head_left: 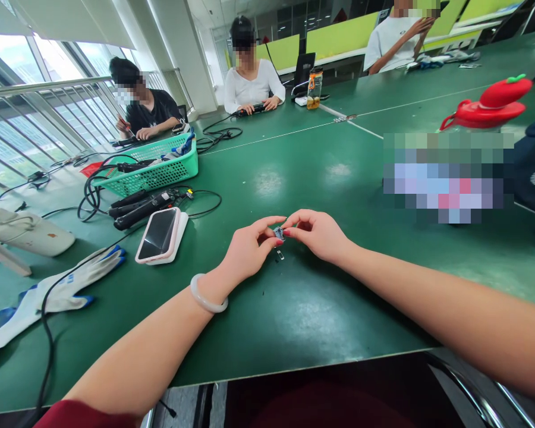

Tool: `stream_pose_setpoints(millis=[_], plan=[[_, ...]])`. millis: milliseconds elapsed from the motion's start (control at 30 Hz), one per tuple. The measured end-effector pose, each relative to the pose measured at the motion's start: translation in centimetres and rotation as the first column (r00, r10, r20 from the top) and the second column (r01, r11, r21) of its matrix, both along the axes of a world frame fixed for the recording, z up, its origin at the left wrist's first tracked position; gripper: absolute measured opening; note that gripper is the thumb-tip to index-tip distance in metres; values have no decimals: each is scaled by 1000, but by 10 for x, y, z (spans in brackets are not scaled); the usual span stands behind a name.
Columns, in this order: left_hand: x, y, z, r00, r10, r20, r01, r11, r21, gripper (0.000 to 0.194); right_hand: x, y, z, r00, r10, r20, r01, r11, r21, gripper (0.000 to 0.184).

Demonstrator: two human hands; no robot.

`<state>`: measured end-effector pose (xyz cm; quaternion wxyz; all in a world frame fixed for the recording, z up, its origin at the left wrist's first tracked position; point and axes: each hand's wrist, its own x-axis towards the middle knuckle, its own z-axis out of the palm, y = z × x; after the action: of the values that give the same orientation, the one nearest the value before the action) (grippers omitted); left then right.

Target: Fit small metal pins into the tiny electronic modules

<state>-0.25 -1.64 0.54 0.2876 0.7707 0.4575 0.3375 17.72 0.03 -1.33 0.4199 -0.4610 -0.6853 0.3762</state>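
Observation:
Between my two hands, just above the green table (294,321), is a small grey-blue part (279,233) that looks like a little circuit board; its exact kind is too small to make out. My left hand (253,244) pinches it from the left with thumb and forefinger. From the right, the fingertips of my right hand (314,233) are closed on its other edge. A tiny silver and black piece (279,255) lies on the table right below my fingers. A pale bangle (207,294) circles my left wrist.
Left of my hands lie a phone (160,235), black tools with cables (147,208), a green basket (156,169) and white-blue gloves (71,285). A red-lidded bottle (485,113) stands at right. Three people (252,77) sit across the table, near an orange-capped bottle (314,89).

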Motion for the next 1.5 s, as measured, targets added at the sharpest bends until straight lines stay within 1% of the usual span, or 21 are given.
stream_pose_setpoints(millis=[167,267,333,433,533,600,700,800,900,1000,1067,1133,1233,1300,1367,1500], plan=[[0,-3,1,999,-49,0,49,999,22,38,-1,-4,5,994,-30,103,20,995,98,10],[0,-4,2,998,-54,15,53,998,25,35,-1,-5,6,991,-23,133,8,994,109,10],[-1,-2,2,1000,-19,7,19,1000,25,33,-1,-5,5,986,-25,163,6,994,113,11],[-5,4,0,996,81,-24,-81,997,17,29,-2,-4,1,965,-6,262,-29,991,128,11],[-9,11,-4,987,158,-42,-159,987,-33,28,-2,-5,-3,914,81,397,-144,981,132,12],[-9,14,-8,987,157,-28,-159,982,-101,30,-3,-6,-5,878,109,467,-199,969,148,13],[-5,14,-11,991,122,48,-109,970,-216,32,-6,-8,-6,845,79,529,-203,962,181,14],[-3,16,-14,982,131,134,-87,951,-297,32,-11,-6,-8,822,48,568,-190,962,194,14],[-6,19,-18,977,149,153,-97,947,-306,32,-16,-4,-9,803,32,595,-188,961,201,13],[-9,22,-19,987,140,81,-117,964,-240,30,-17,-3,-9,792,24,610,-180,964,196,14],[-11,22,-19,989,144,32,-134,968,-211,27,-15,-3,-10,791,22,612,-175,966,192,14],[-11,21,-17,987,158,4,-154,967,-203,25,-13,-3,-9,810,17,586,-162,967,196,15],[-10,19,-13,987,158,-13,-157,967,-199,25,-11,-2,-8,893,-14,449,-102,967,232,14],[-8,17,-11,992,122,-21,-124,973,-193,27,-10,-1,-6,945,-38,325,-48,966,253,11],[-7,15,-10,997,68,-29,-72,982,-175,31,-10,-2,-4,971,-43,233,-19,966,257,10],[-5,14,-12,1000,8,6,-7,989,-145,33,-11,-4,-1,986,-24,167,-22,963,269,9]])
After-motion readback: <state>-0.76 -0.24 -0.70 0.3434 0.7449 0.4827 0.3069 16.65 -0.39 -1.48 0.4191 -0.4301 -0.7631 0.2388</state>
